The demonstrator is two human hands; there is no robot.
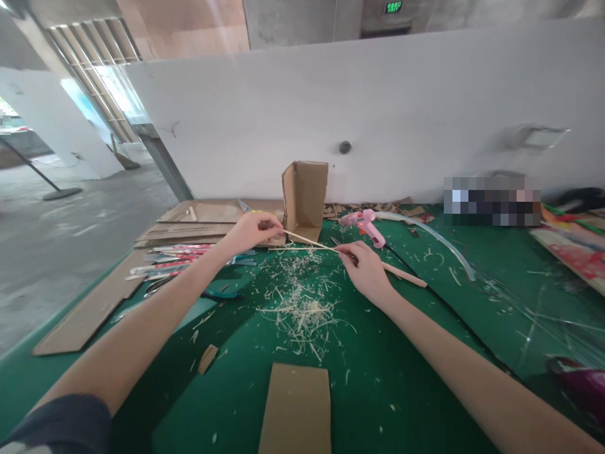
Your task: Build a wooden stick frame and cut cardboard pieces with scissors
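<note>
A thin pale wooden strip [306, 239] spans the space between my two hands. My left hand [255, 231] pinches its left end, while the fingertips of my right hand [365, 268] close on it at the other side. Beneath it runs a second thin strip [288, 249], close to the table. A wooden handle [405, 275] sticks out to the right from behind my right hand; whether the hand also grips it I cannot tell. Curly pale shavings [307, 315] lie heaped below the hands. Just beyond stands a folded cardboard piece [311, 195], upright.
On the green table [227, 397], a pink glue gun [368, 226] trails a black cord. Cardboard sheets [89, 312] and several packaged tools [172, 255] lie left. A cardboard rectangle [297, 410] is at the front, clear tubing [439, 236] at right. Behind rises a white partition [246, 126].
</note>
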